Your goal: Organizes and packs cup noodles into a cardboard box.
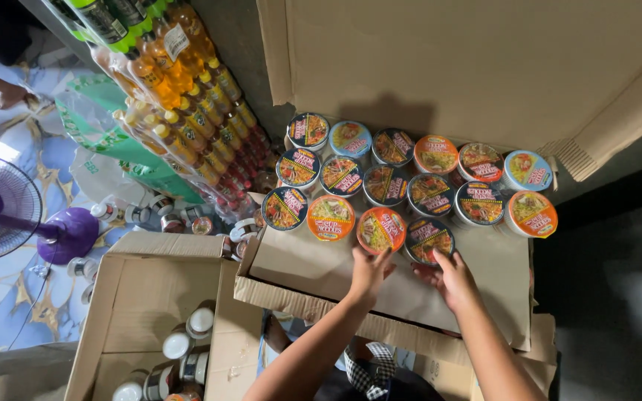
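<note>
Across the far half of the open cardboard box (484, 282), filling up with three rows of cup noodles (380, 186) while leaving the near strip of its floor bare. At that bare strip, spreading the left hand (369, 271) unclenched under the orange-lidded cup (381, 229) and the right hand (455, 278) against the dark-lidded cup (429, 239), gripping neither fully. Beyond the box's left wall, hiding most of a lower carton of cans (187, 349) under flaps.
</note>
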